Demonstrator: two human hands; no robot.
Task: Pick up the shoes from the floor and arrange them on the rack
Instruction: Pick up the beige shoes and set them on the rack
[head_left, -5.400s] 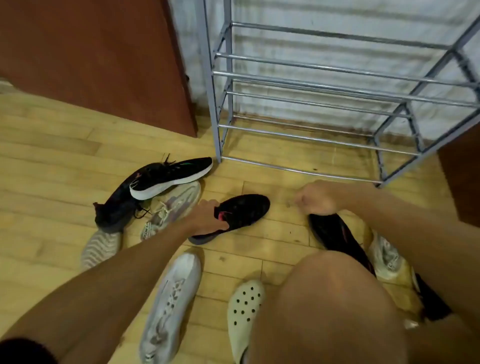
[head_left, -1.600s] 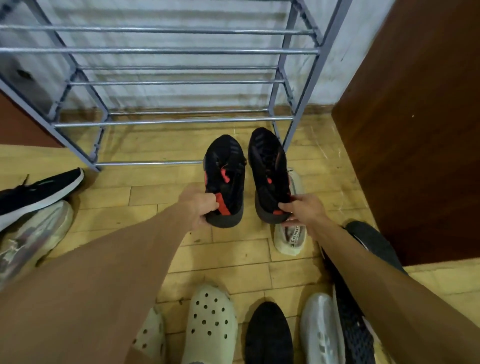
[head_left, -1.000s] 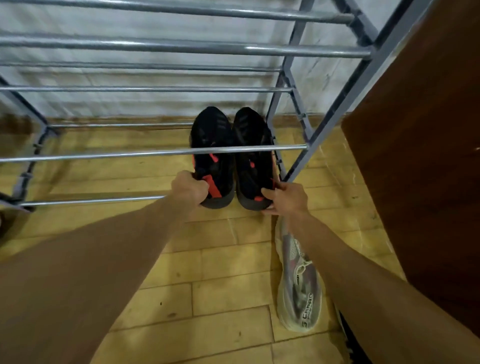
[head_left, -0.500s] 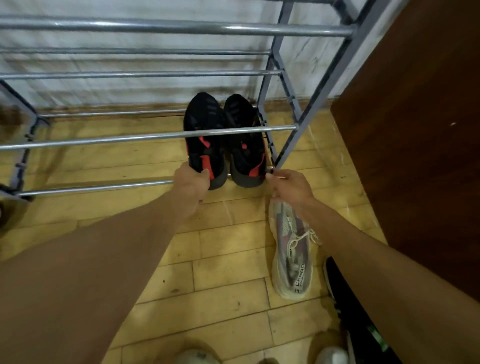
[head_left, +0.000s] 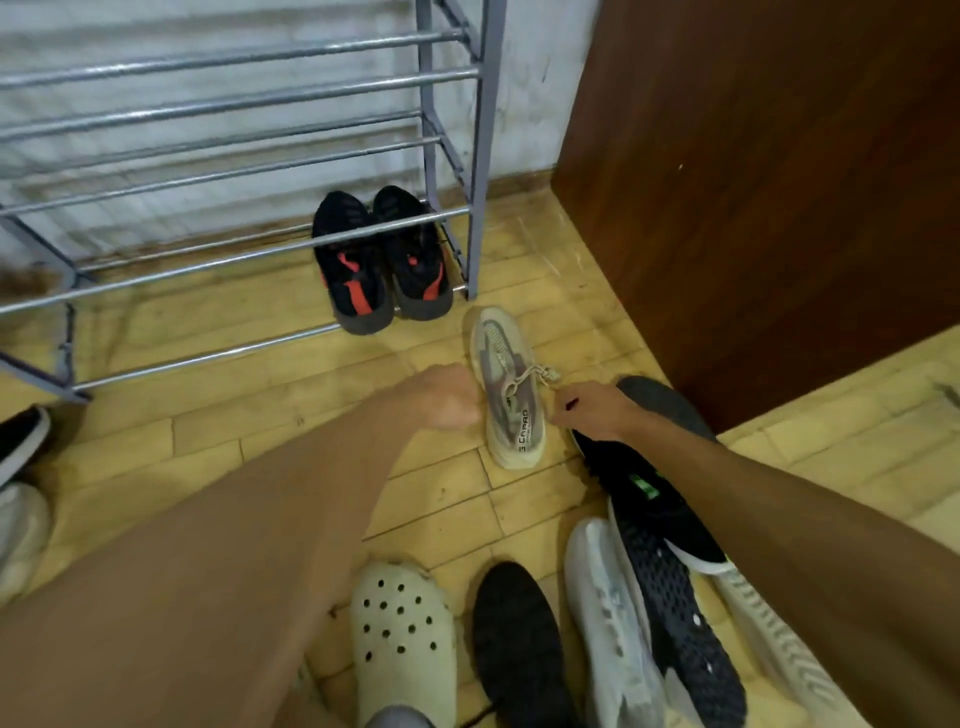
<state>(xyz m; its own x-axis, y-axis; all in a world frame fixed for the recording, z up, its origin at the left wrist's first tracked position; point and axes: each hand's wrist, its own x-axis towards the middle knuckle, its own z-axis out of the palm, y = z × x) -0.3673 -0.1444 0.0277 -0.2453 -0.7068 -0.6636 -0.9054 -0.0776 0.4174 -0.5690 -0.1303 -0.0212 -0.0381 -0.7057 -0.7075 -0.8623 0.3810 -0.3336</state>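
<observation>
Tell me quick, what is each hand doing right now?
Left hand: loosely curled, holding nothing, beside the beige sneaker.
Right hand: at that sneaker's laces; whether it grips anything cannot be told.

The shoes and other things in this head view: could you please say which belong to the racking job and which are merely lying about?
Job: rack; racked black-and-red pair; beige sneaker between left hand and right hand; white clog; black-and-green sneaker.
Just there: brown cabinet; wooden floor.

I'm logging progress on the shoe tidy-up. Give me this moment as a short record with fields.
on rack: black knit sneakers with red accents, a pair, bottom tier of grey metal tube rack, right end
nearest shoe: beige laced sneaker, on wooden floor
left hand: empty, beside it
right hand: empty, at its laces
</observation>
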